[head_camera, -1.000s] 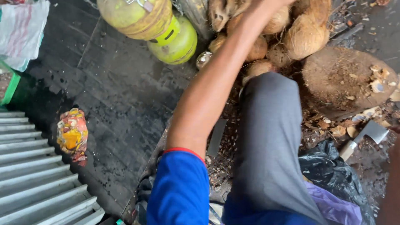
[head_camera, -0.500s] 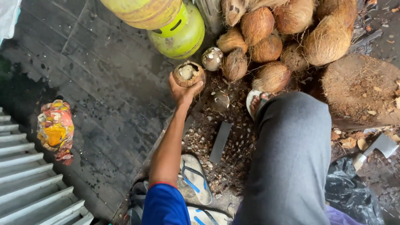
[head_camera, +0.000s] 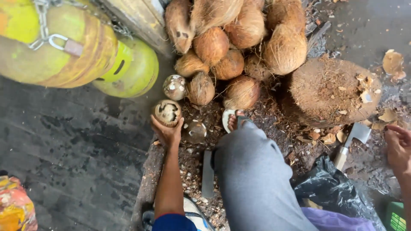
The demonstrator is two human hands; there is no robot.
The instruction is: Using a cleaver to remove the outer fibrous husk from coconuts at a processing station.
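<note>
My left hand (head_camera: 166, 133) reaches forward and grips a peeled, partly shelled coconut (head_camera: 167, 112) from below. It is held just in front of a heap of brown husked coconuts (head_camera: 231, 47). Two more peeled coconuts lie close by, one (head_camera: 174, 87) beyond my hand and one (head_camera: 195, 131) on the ground to its right. My right hand (head_camera: 399, 147) hangs at the right edge with its fingers loosely curled and nothing in it. A cleaver (head_camera: 351, 143) with a wooden handle lies just left of that hand.
A round wooden chopping block (head_camera: 332, 92) covered in husk fibre stands at the right. Two yellow-green gas cylinders (head_camera: 77, 51) lie chained at the top left. My grey-trousered leg (head_camera: 257, 179) and sandalled foot (head_camera: 233, 119) fill the middle. A black plastic bag (head_camera: 338, 192) sits lower right.
My left arm reached up into the coconut heap, then drew back holding the peeled coconut. The view has swung down and closer, and my right hand has come into sight.
</note>
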